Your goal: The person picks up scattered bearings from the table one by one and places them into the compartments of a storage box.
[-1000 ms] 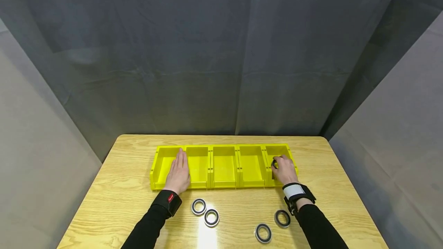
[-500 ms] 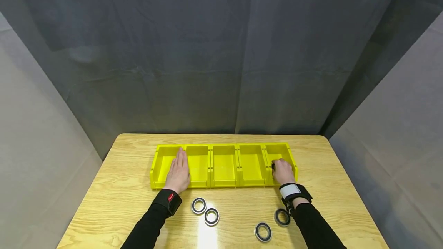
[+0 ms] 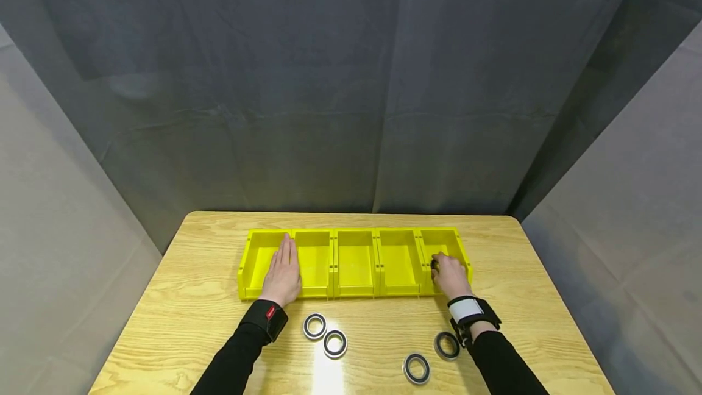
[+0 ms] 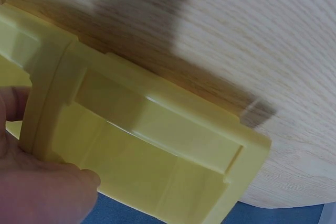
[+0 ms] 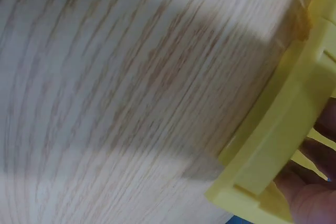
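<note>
A row of yellow storage bins (image 3: 355, 291) stands on the table. My left hand (image 3: 282, 276) lies over the divider between the two leftmost bins. In the left wrist view, the thumb is on one side of the bin wall (image 4: 47, 98) and fingers are on the other, pinching it. Inside the rightmost bin, my right hand (image 3: 452, 275) holds a dark-ringed ball bearing (image 3: 434, 264), mostly hidden by the fingers. The right wrist view has these fingers (image 5: 310, 198) behind the bin's front lip (image 5: 283, 135); the bearing is out of sight there.
Two bearings lie close together below the left bins, one bearing (image 3: 315, 326) beside another bearing (image 3: 335, 344). Toward the right are a bearing (image 3: 417, 369) and a bearing (image 3: 446, 345) near the right wrist. Grey cloth (image 3: 351, 108) hangs behind the wooden table (image 3: 203, 273).
My right hand has lowered slightly in the rightmost bin with the bearing, which now shows less. The left hand and the bearings on the table have stayed in place.
</note>
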Demonstrator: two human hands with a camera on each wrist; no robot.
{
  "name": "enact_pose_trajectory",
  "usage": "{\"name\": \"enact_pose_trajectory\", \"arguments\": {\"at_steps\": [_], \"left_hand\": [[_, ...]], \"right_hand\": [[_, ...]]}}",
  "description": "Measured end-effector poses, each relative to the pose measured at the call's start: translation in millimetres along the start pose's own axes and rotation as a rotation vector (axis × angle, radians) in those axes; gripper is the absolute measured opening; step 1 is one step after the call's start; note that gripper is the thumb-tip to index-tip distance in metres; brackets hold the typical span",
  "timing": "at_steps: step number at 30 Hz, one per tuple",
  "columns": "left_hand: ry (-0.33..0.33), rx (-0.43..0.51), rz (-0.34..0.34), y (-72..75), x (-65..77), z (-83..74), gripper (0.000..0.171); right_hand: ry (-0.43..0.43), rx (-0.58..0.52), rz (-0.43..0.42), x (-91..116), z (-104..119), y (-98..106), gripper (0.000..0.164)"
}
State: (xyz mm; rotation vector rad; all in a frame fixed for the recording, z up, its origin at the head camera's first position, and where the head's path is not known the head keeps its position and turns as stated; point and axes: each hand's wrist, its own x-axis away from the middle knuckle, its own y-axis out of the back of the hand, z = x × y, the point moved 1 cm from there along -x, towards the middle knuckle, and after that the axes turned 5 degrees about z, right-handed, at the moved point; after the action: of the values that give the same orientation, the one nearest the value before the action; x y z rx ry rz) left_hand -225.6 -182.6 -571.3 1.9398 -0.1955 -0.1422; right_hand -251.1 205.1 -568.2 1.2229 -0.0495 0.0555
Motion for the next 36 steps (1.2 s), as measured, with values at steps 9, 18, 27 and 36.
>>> {"name": "enact_pose_trajectory", "arguments": {"at_steps": [9, 18, 27, 36], "left_hand": [[0.003, -0.010, 0.005, -1.7, -2.6, 2.4, 0.068], [0.002, -0.008, -0.003, -1.9, -1.0, 1.9, 0.066], [0.004, -0.004, 0.017, -2.1, -1.5, 0.8, 0.070], [-0.007, 0.012, -0.009, -3.0, -1.7, 3.3, 0.074]], "right_hand": [[0.058, -0.097, -0.018, 16, -3, 10, 0.044], [0.066, -0.145, -0.045, 32, -5, 20, 0.043], [0.039, -0.173, -0.011, 60, -7, 35, 0.044], [-0.004, -0.163, 0.190, 80, -14, 50, 0.048]]}}
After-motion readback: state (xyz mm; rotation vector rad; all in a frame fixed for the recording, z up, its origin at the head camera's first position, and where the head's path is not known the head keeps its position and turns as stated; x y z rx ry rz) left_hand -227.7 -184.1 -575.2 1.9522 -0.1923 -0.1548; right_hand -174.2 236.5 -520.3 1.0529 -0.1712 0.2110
